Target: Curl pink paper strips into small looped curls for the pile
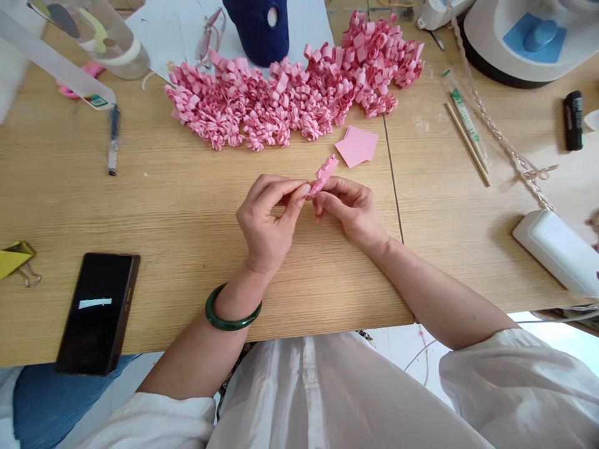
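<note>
A strip of pink paper (324, 174) with small curled loops along one edge is held between my two hands over the table. The thumb and forefinger of my left hand (274, 209) pinch its lower end. My right hand (349, 206) is closed on the strip from the other side, its fingers curled and partly hidden. Just beyond them lies a small stack of flat pink paper pieces (357, 146). Farther back, a long heap of curled pink paper flowers (281, 100) stretches across the table.
Behind the heap stand a dark blue cup-like object (259, 31) and eyeglasses (210, 37) on white paper. A phone (99, 312) lies front left, a pen (113, 140) farther back. Right are wooden sticks (468, 144), a black marker (573, 121), a twisted cord (496, 125) and a white device (556, 249).
</note>
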Demonstrator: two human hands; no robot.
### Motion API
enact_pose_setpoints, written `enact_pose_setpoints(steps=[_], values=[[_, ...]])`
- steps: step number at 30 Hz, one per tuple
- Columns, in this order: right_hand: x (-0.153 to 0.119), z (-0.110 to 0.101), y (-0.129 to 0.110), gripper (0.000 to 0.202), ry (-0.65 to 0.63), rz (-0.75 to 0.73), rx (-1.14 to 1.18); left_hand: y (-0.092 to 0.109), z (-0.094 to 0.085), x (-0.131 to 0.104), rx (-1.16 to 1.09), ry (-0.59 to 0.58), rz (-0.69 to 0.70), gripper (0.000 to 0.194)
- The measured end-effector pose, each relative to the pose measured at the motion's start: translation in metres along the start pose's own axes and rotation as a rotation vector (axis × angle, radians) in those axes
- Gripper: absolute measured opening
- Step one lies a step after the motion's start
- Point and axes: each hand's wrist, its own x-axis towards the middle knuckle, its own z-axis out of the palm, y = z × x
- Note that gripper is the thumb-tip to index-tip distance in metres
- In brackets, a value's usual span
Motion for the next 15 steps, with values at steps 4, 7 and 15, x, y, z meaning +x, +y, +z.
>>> enact_pose_setpoints(steps=[4,7,15], values=[[-0.0003,0.0003,0.0002,0.051,0.018,0.031,-0.043,-0.0019,0.0006,-0.0001,-0.067,0.024,0.030,0.014],[-0.0003,0.0001,0.0005,0.054,0.026,0.013,-0.055,-0.0026,0.0016,-0.0001,-0.090,0.006,0.014,0.020],[0.0000,-0.0003,0.0043,0.054,0.051,0.011,-0.082,0.0009,0.0015,0.0021,-0.116,-0.054,-0.165,0.044]])
